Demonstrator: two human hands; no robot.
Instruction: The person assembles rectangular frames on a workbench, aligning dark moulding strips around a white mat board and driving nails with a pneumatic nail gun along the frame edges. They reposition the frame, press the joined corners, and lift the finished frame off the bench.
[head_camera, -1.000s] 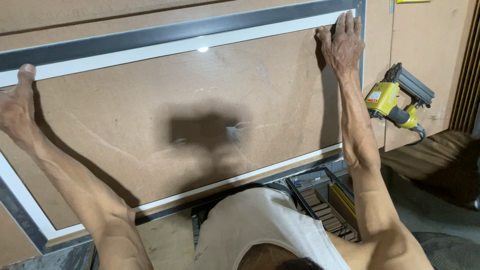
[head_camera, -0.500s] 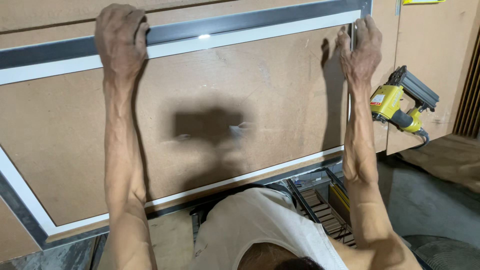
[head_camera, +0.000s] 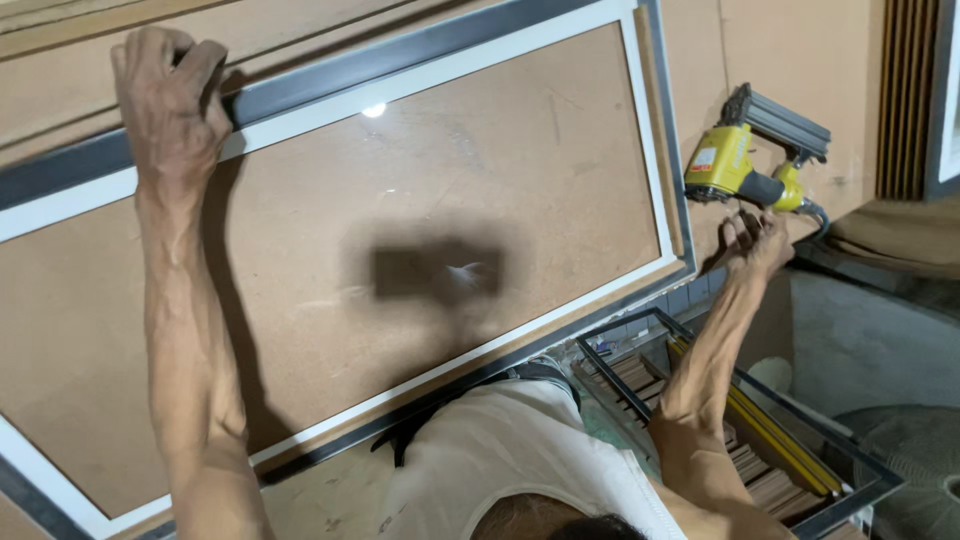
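A large picture frame (head_camera: 520, 55), dark grey outside with a white inner strip, lies on the brown bench with a shiny board panel (head_camera: 480, 190) inside it. My left hand (head_camera: 170, 95) curls over the frame's far rail near its left part and grips it. My right hand (head_camera: 755, 245) is off the frame, past its right corner, fingers apart just under a yellow and grey nail gun (head_camera: 745, 165). The gun rests against the brown board behind it. I cannot tell whether the fingertips touch its handle.
A dark-rimmed open crate (head_camera: 850, 465) with wood strips and yellow strips stands at my lower right. A slatted wooden panel (head_camera: 905, 100) leans at the far right. A grey round object (head_camera: 915, 475) lies on the concrete floor (head_camera: 860, 340).
My left hand went from the frame's left end to its far rail and stays there. My right hand has left the frame's right corner and moved down-right to the nail gun.
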